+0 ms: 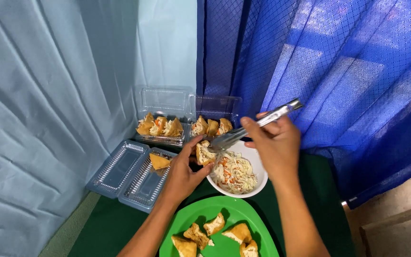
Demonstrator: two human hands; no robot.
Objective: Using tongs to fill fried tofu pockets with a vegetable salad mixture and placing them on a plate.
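Left hand [182, 172]: fingers curled around a fried tofu pocket [204, 153], held just above the rim of the white bowl [258, 167], cut side facing the tongs. Right hand [274, 143]: closed in a grip around metal tongs [253, 126]; tong tips meet the opening of the held pocket. Bowl contents: shredded pale filling [234, 173] with orange flecks. Near edge of view: green plate [205, 212] carrying several unfilled tofu pieces [215, 223]. Left of the bowl: open clear plastic clamshell [120, 166], one filled piece [159, 162] in its right half. Behind it: two more clear trays [165, 139], filled pieces in rows. All on a dark green cloth [105, 226]; blue curtains [348, 71] behind.
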